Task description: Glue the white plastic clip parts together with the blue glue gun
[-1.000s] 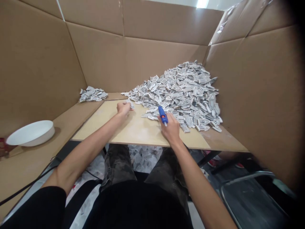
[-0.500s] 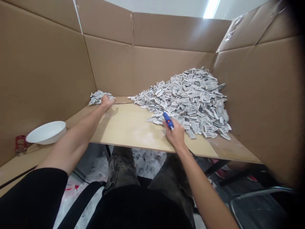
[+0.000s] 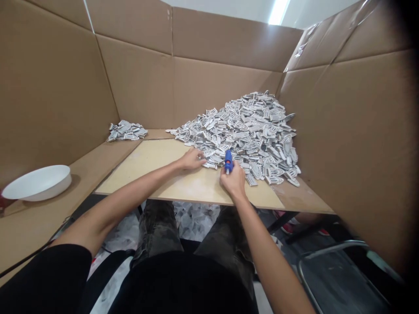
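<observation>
A worker's right hand curls its fingers around a blue, pen-like tool with a red-orange patch, held upright at the near edge of a large heap of flat, pale grey slotted pieces. The left hand, at the tool's nine o'clock, reaches the heap's near-left edge, fingers bent close together (whether they pinch a piece cannot be told). A smaller pile of similar grey pieces lies at the left hand's ten o'clock; a round white bowl sits around eight.

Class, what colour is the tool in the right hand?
The tool in the right hand is blue, best seen in the head view.
</observation>
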`<state>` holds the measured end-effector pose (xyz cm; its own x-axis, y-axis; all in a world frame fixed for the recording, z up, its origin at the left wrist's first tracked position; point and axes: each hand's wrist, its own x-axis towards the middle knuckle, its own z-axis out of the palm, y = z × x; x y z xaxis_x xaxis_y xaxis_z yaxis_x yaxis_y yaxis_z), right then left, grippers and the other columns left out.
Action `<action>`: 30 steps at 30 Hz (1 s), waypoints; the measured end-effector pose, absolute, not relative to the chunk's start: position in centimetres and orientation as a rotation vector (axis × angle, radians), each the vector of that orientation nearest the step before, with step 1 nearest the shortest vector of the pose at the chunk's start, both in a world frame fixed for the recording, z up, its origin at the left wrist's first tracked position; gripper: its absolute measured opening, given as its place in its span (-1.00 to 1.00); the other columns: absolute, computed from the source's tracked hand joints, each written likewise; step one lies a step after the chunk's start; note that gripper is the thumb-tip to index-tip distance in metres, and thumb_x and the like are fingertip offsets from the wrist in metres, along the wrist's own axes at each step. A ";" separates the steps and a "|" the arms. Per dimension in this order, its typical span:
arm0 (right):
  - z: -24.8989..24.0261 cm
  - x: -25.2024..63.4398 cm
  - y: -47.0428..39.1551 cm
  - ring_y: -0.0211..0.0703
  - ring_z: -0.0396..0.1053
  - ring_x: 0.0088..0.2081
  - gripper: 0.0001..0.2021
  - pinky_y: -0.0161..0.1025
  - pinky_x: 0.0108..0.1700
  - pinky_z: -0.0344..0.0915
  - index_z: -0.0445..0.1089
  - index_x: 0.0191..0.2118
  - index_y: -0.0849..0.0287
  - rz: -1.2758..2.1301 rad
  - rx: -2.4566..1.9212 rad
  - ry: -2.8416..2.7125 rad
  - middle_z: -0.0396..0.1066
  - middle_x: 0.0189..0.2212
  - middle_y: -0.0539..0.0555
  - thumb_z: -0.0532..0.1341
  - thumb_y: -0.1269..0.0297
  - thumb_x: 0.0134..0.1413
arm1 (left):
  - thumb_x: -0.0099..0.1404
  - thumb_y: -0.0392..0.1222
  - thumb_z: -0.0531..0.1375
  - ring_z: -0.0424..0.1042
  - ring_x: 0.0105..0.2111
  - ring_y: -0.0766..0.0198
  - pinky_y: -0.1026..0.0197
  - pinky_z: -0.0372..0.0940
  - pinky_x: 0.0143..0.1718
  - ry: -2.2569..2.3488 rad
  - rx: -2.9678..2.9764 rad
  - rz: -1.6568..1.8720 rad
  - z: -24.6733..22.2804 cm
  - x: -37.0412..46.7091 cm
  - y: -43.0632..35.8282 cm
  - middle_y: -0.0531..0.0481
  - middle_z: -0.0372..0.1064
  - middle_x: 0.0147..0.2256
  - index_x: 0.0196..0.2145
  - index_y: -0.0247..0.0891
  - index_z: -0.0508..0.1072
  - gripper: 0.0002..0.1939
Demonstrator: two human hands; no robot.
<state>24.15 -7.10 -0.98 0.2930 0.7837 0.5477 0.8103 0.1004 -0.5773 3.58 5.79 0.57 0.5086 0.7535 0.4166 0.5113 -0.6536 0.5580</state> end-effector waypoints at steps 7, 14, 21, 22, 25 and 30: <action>-0.4 23.8 -8.1 0.00 0.34 -0.37 -0.84 -0.21 -0.31 0.12 0.38 -0.32 0.04 0.085 -1.650 -1.743 0.44 -0.43 0.04 0.23 0.36 -0.12 | -0.08 -0.18 0.55 0.41 -0.34 0.08 0.14 0.33 -0.19 1.325 1.943 1.162 -1.0 4.5 5.0 0.01 0.40 -0.45 -0.43 -0.18 0.45 -0.64; -0.8 24.0 -7.8 0.07 0.35 -0.17 -0.80 -0.20 -0.18 0.20 0.39 -0.26 0.09 0.037 -1.729 -1.842 0.41 -0.35 0.11 0.26 0.35 -0.11 | 0.00 -0.27 0.48 0.34 -0.45 0.15 0.23 0.20 -0.36 1.601 1.777 1.086 -0.6 3.4 4.3 0.06 0.30 -0.57 -0.56 -0.20 0.39 -0.70; -1.3 24.5 -7.5 0.09 0.38 -0.21 -0.80 -0.15 -0.16 0.25 0.32 -0.20 0.07 0.083 -1.548 -1.741 0.47 -0.30 0.13 0.18 0.40 0.01 | 0.22 -0.15 0.39 0.38 -0.46 0.19 0.25 0.21 -0.41 1.383 1.652 1.323 0.7 4.2 2.7 0.02 0.44 -0.46 -0.26 -0.19 0.51 -0.82; -1.4 24.6 -7.5 0.07 0.38 -0.24 -0.82 -0.15 -0.18 0.25 0.30 -0.18 0.06 0.096 -1.508 -1.672 0.47 -0.31 0.12 0.17 0.38 0.05 | 0.20 -0.14 0.40 0.37 -0.47 0.20 0.26 0.19 -0.42 1.336 1.660 1.341 0.8 4.4 2.4 0.02 0.44 -0.46 -0.27 -0.19 0.51 -0.82; -1.4 24.7 -7.5 0.04 0.40 -0.30 -0.87 -0.14 -0.21 0.29 0.26 -0.16 0.04 0.131 -1.397 -1.461 0.46 -0.34 0.08 0.16 0.28 0.16 | 0.15 -0.15 0.44 0.31 -0.49 0.28 0.29 0.14 -0.46 1.163 1.735 1.349 0.9 4.9 1.6 0.05 0.39 -0.49 -0.39 -0.24 0.51 -0.81; -1.1 24.5 -7.8 0.01 0.46 -0.26 -0.88 -0.09 -0.10 0.36 0.28 -0.16 0.06 0.150 -1.239 -1.402 0.49 -0.29 0.10 0.18 0.22 0.21 | 0.17 -0.15 0.46 0.35 -0.49 0.35 0.32 0.23 -0.44 0.842 1.642 1.191 0.9 5.9 0.2 0.04 0.42 -0.47 -0.39 -0.28 0.48 -0.76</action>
<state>24.53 -7.82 -1.08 0.2652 0.7177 0.6439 0.5656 0.4250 -0.7067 5.92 0.23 0.88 0.3011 0.8939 0.3321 0.0147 -0.3526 0.9357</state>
